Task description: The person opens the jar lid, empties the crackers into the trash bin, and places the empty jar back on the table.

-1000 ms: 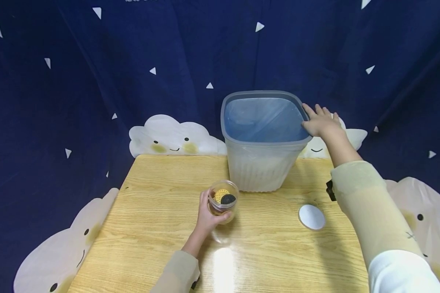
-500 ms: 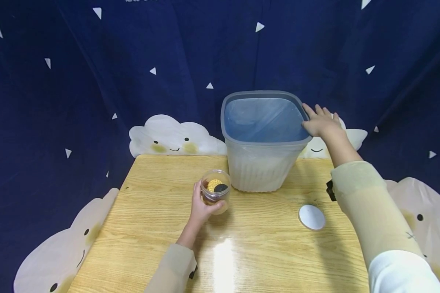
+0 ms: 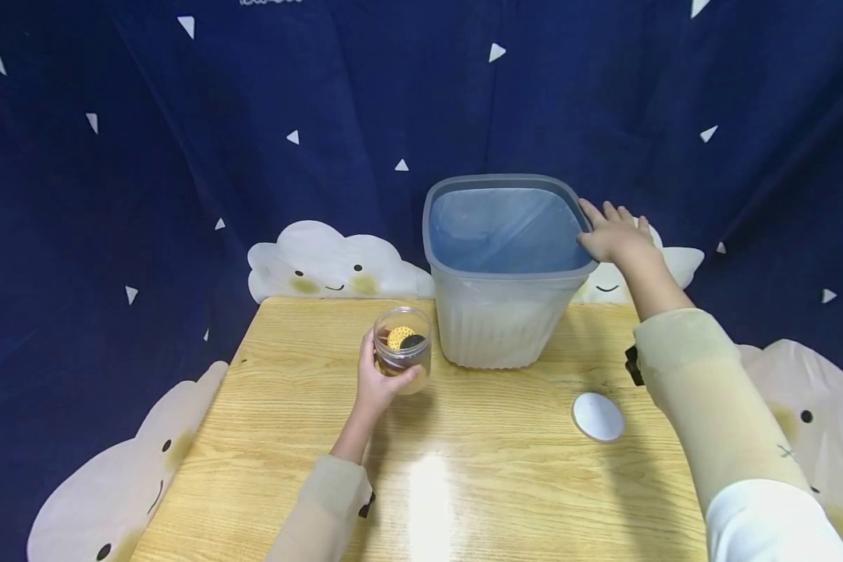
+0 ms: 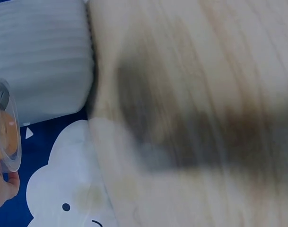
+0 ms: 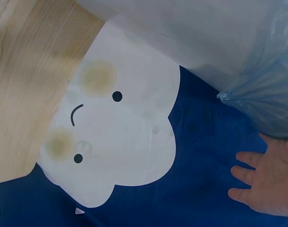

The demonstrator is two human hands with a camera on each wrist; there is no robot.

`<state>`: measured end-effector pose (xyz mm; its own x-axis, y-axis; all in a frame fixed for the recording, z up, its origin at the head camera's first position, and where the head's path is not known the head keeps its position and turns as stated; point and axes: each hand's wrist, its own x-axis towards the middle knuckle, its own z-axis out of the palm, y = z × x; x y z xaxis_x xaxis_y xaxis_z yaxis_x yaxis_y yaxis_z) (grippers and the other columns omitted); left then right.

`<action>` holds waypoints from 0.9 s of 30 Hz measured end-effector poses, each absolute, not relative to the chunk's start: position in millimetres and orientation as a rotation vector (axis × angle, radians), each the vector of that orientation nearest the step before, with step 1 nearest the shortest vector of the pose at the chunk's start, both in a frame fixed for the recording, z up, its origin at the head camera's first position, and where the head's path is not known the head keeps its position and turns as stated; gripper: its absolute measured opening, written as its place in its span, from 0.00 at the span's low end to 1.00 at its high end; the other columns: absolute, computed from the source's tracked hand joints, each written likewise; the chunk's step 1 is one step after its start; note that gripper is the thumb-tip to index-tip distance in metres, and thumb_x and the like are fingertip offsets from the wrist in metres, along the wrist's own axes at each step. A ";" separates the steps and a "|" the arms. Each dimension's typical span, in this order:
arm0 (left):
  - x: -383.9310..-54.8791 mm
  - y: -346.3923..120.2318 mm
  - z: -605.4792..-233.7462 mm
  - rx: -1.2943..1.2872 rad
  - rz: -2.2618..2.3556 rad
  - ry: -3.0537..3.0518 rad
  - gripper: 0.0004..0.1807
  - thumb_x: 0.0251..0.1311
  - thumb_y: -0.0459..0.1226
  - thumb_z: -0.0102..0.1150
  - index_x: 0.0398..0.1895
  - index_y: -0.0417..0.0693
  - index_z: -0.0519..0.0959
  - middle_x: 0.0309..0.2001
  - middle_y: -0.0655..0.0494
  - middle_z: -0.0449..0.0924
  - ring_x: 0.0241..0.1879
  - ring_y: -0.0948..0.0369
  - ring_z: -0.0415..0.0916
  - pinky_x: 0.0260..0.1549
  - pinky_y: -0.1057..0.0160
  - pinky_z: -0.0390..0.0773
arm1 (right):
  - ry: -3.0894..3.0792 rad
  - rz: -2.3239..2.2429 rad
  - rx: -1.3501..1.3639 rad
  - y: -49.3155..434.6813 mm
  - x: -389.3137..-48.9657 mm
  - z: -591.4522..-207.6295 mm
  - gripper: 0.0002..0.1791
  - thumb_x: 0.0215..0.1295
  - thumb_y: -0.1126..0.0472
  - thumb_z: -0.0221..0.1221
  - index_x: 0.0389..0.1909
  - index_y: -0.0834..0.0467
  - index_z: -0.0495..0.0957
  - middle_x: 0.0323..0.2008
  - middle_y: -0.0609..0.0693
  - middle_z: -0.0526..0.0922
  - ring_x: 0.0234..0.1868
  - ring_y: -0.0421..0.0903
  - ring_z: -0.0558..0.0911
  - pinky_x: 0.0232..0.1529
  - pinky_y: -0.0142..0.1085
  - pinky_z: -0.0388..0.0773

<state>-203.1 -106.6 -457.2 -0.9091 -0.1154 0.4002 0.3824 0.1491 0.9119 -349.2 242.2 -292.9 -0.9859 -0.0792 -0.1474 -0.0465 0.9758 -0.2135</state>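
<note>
Head view: a jar [image 3: 407,357] is being gripped by the left hand [image 3: 375,384] near the far edge of the table [image 3: 309,375], just beside the bin [image 3: 499,324]; the right hand [image 3: 614,236], fingers spread, is touching its rim [image 3: 509,275]; a disc [image 3: 598,417] is lying toward the right edge.

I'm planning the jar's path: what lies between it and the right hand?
In the head view, the bin stands between the jar and the right hand.
</note>
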 end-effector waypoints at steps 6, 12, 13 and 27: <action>-208.4 -109.2 -448.9 -0.251 -1.796 -2.007 0.47 0.31 0.27 0.70 0.62 0.31 0.60 0.54 0.31 0.64 0.55 0.42 0.61 0.52 0.49 0.63 | 2.969 -0.310 -0.093 242.5 -349.8 -293.1 0.36 0.69 0.50 0.35 0.71 0.54 0.30 0.68 0.70 0.32 0.67 0.68 0.33 0.63 0.62 0.27; -214.4 -112.2 -439.0 -0.258 -1.775 -1.980 0.46 0.31 0.26 0.70 0.61 0.31 0.60 0.54 0.30 0.64 0.54 0.42 0.61 0.52 0.50 0.63 | 2.966 -0.316 -0.096 243.0 -350.1 -293.1 0.36 0.69 0.50 0.35 0.71 0.54 0.30 0.68 0.70 0.32 0.67 0.68 0.33 0.63 0.62 0.26; -215.2 -112.7 -437.5 -0.254 -1.774 -1.980 0.46 0.31 0.26 0.70 0.61 0.31 0.60 0.54 0.29 0.64 0.54 0.42 0.61 0.52 0.51 0.63 | 2.965 -0.318 -0.097 243.1 -350.1 -293.1 0.36 0.69 0.50 0.35 0.71 0.54 0.30 0.68 0.70 0.32 0.67 0.68 0.33 0.63 0.62 0.26; -228.4 -123.9 -418.0 -0.208 -1.704 -1.959 0.43 0.33 0.26 0.70 0.58 0.28 0.60 0.54 0.30 0.63 0.55 0.44 0.61 0.53 0.54 0.62 | 2.957 -0.320 -0.101 241.4 -350.1 -292.5 0.36 0.69 0.50 0.35 0.71 0.54 0.29 0.68 0.70 0.31 0.67 0.68 0.32 0.63 0.62 0.26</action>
<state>-228.4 -123.9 -418.0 -0.8475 -0.2227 0.4818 0.4463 0.1923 0.8740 -350.1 241.4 -292.5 -0.9839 -0.0848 -0.1570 -0.0492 0.9748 -0.2177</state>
